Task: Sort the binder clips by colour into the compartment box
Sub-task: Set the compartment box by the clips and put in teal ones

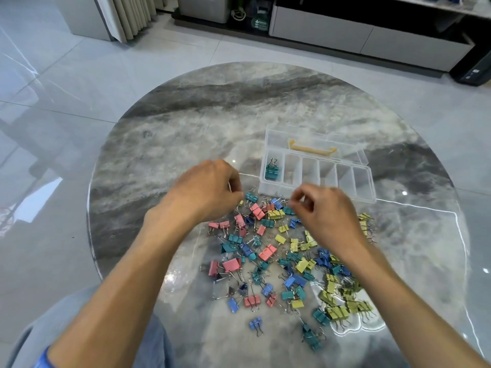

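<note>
Standing on pale glossy floor tiles (79, 75), round grey marble table (212, 115) bears clear plastic compartment box (369, 192) containing one teal binder clip (271, 171); left hand (210, 189) and right hand (322, 211) curl over scattered clips (289, 261), grip unclear.

We find no text we can read. A green round label (259, 23) under the far cabinet carries print too blurred to make out.

Glossy marble table (186, 123), clear plastic compartment box (364, 187), metal-handled binder clips (267, 252).
</note>
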`<state>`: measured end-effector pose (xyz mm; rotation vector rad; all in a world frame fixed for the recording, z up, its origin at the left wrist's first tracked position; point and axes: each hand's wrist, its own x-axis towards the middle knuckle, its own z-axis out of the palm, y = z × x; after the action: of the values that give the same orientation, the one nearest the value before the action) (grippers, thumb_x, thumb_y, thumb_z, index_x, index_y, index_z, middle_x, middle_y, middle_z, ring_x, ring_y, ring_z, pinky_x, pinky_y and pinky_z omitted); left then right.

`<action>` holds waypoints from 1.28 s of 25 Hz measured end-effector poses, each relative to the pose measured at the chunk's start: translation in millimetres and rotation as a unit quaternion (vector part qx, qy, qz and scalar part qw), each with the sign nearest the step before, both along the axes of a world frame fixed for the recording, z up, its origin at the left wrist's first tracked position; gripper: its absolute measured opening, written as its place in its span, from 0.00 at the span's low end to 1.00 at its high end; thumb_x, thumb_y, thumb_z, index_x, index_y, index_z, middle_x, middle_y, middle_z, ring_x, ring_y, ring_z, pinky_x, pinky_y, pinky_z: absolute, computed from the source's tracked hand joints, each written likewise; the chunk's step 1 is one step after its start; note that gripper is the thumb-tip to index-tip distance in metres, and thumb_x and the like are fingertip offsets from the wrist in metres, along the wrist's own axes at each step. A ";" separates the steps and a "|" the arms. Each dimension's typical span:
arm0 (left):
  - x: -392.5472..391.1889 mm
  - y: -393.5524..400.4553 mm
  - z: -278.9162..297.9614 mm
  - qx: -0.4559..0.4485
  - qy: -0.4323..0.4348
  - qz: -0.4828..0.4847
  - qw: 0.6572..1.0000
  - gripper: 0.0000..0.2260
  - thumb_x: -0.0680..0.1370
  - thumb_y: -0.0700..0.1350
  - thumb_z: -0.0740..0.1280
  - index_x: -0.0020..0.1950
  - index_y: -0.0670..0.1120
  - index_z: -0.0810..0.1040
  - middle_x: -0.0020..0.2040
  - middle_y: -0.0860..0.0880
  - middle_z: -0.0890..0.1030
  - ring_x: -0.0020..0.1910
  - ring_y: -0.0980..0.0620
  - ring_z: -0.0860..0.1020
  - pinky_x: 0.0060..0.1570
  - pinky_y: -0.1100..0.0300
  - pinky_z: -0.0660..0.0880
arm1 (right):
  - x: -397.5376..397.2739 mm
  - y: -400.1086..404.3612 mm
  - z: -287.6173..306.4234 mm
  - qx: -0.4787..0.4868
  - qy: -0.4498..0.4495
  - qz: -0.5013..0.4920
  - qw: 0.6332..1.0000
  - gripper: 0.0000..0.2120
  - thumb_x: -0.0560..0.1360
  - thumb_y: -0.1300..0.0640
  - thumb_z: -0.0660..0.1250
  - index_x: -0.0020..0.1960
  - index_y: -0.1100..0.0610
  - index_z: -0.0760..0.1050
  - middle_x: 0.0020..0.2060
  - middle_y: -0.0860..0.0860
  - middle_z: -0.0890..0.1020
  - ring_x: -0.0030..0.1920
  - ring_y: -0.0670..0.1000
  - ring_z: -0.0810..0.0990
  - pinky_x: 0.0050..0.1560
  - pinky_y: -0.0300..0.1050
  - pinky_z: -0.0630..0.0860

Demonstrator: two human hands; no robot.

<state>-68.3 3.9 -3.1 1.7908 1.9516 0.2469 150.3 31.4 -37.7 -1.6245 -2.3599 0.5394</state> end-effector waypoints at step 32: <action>12.5 -23.3 -23.7 -0.143 0.085 -0.055 0.985 0.05 0.79 0.47 0.67 0.46 0.47 0.77 0.48 0.49 0.81 0.48 0.49 0.79 0.45 0.59 0.73 | 21.2 -32.1 1.9 -0.062 -0.071 0.047 0.994 0.04 0.78 0.49 0.69 0.46 0.48 0.77 0.37 0.43 0.80 0.40 0.47 0.79 0.42 0.44 0.76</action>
<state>-55.8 -19.4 -26.8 1.7663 1.8815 -0.2202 171.6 -0.7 -35.9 -1.6610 -2.5648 0.6203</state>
